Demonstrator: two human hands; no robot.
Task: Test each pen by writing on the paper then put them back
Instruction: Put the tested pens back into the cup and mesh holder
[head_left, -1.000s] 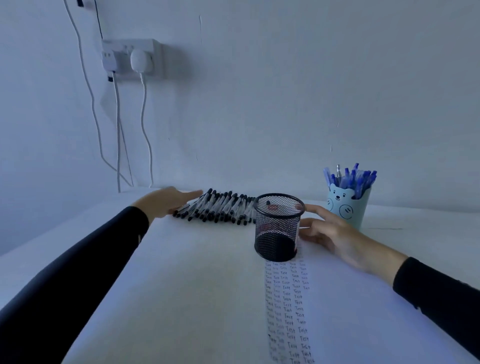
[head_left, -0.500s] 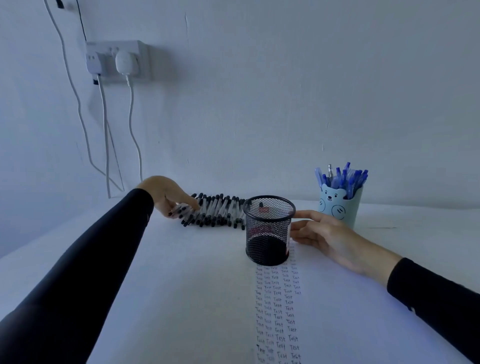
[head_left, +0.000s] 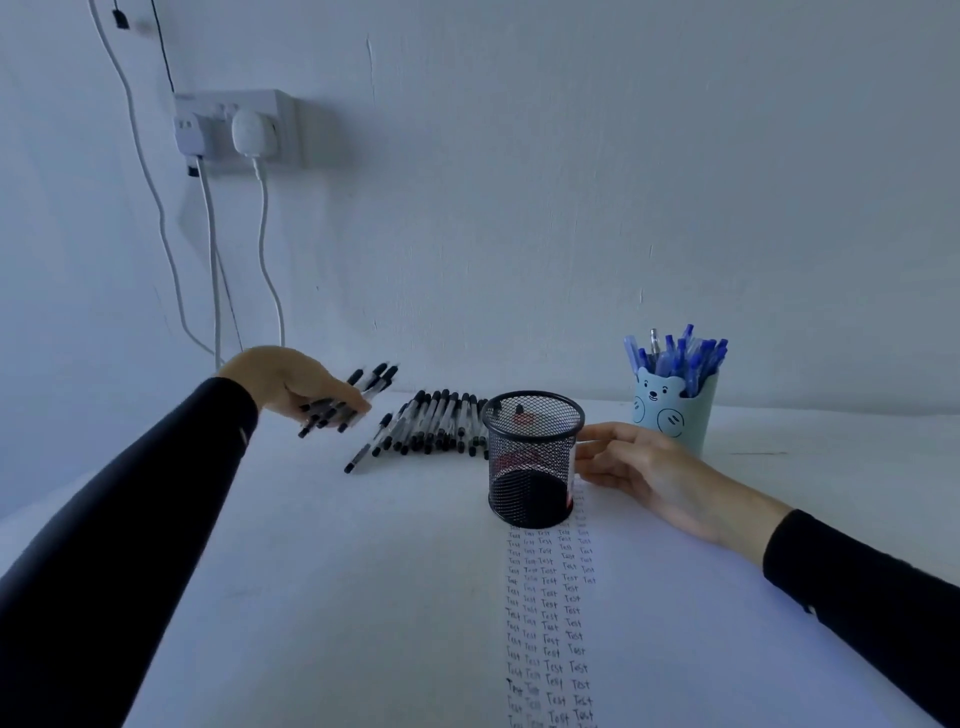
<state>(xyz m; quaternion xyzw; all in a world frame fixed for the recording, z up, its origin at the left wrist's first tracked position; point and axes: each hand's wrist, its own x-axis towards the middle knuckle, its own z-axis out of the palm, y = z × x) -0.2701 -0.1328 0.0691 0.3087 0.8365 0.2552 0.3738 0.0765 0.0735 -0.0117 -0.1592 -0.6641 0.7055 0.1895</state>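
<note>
A pale wall (head_left: 571, 182) is filling the upper half of the view. Below it a white table (head_left: 841, 441) is carrying a large sheet of paper (head_left: 311, 597), which is covering most of the near surface. Two arms in dark sleeves (head_left: 130, 519) are reaching in from the lower corners.

The left hand (head_left: 283, 382) is hovering above the paper's far left part, with its fingers curled round a bundle of black-capped pens (head_left: 358, 395); the pens are sticking out slantwise at both ends of the fist. The right hand (head_left: 649, 473) is resting on the paper with relaxed, nearly straight fingers, grasping nothing. Its fingertips are lying against the right side of a black mesh pen holder (head_left: 532, 467).

The holder is standing upright on the paper near the middle, and something small and reddish is showing through the mesh; what it is cannot be told. To its right, near the wall, a light blue bear-face cup (head_left: 672, 415) is holding blue pens (head_left: 680, 356).

Just left of the holder a row of black-capped pens (head_left: 441, 426) is lying side by side on the paper, with one stray pen (head_left: 366, 449) lying askew at its left end.

On the wall at upper left a socket block (head_left: 234, 127) is carrying a white plug (head_left: 253, 132), and cables (head_left: 213, 260) are hanging down. Columns of handwritten "Test" words (head_left: 550, 613) are running from the holder toward the near edge.
</note>
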